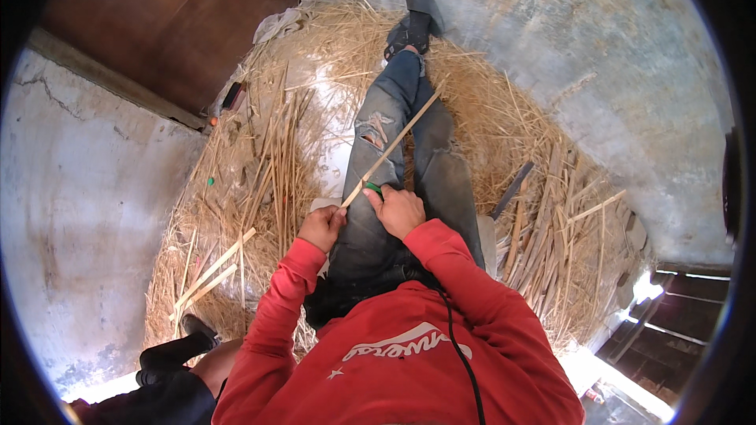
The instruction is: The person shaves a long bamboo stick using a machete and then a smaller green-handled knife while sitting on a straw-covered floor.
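Observation:
A long, narrow strip of split bamboo (394,145) slants over my outstretched, jeans-clad legs, its far end near my shin. My left hand (321,227) is closed around the strip's near end, by my thigh. Beside it, my right hand (398,211) grips a small tool with a green handle (372,187), which touches or nearly touches the strip. The tool's working part is hidden, so its exact kind does not show. Both hands are just above my lap, a short distance apart.
Shavings and straw (346,31) cover the floor. Bamboo strips (277,161) lie at left, more sticks (551,220) at right. A dark flat bar (512,189) is by my right leg. Walls (606,71) enclose the space. Another person's leg (177,354) shows at lower left.

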A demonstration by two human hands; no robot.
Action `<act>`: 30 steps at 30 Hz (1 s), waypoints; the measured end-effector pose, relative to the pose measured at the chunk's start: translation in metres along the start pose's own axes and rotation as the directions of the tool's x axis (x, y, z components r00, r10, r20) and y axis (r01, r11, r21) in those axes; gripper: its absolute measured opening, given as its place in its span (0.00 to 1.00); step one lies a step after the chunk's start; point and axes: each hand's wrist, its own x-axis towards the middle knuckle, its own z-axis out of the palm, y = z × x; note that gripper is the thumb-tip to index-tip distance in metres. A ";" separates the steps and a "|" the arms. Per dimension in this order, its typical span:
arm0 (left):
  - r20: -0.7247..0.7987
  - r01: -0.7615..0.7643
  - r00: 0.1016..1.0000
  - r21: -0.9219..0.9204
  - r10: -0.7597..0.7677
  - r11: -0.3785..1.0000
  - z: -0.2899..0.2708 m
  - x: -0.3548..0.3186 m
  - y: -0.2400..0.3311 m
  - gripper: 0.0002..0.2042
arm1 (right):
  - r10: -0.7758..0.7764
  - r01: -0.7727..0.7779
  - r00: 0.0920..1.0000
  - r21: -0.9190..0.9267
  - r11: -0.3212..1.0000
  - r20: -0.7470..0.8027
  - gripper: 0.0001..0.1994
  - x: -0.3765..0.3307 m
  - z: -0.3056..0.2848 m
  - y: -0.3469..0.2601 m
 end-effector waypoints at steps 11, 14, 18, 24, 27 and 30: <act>0.128 0.142 0.983 -0.082 -0.131 0.986 -0.027 -0.089 -0.004 0.18 | 0.220 -0.207 0.951 0.082 0.975 -0.217 0.30 0.031 0.004 0.049; 0.137 0.261 0.962 -0.184 -0.238 0.948 -0.059 -0.114 -0.031 0.18 | 0.095 -0.087 0.979 0.051 0.995 -0.183 0.29 0.024 0.003 0.037; 0.112 0.217 0.975 -0.264 -0.194 0.940 -0.060 -0.099 -0.027 0.17 | 0.058 -0.016 0.974 0.188 0.982 -0.218 0.26 0.018 -0.011 0.009; 0.199 0.165 0.974 -0.277 -0.111 0.947 -0.021 -0.038 -0.012 0.18 | 0.005 0.001 0.999 0.182 0.983 -0.034 0.27 0.009 -0.035 0.014; 0.188 0.079 0.982 -0.237 -0.034 0.968 0.000 -0.017 -0.025 0.19 | -0.008 0.000 0.997 0.118 0.993 0.073 0.29 -0.001 -0.024 0.018; 0.179 0.069 0.983 -0.182 -0.036 0.981 0.003 -0.015 -0.029 0.19 | -0.001 -0.010 0.996 0.116 0.993 0.094 0.30 -0.002 -0.016 0.016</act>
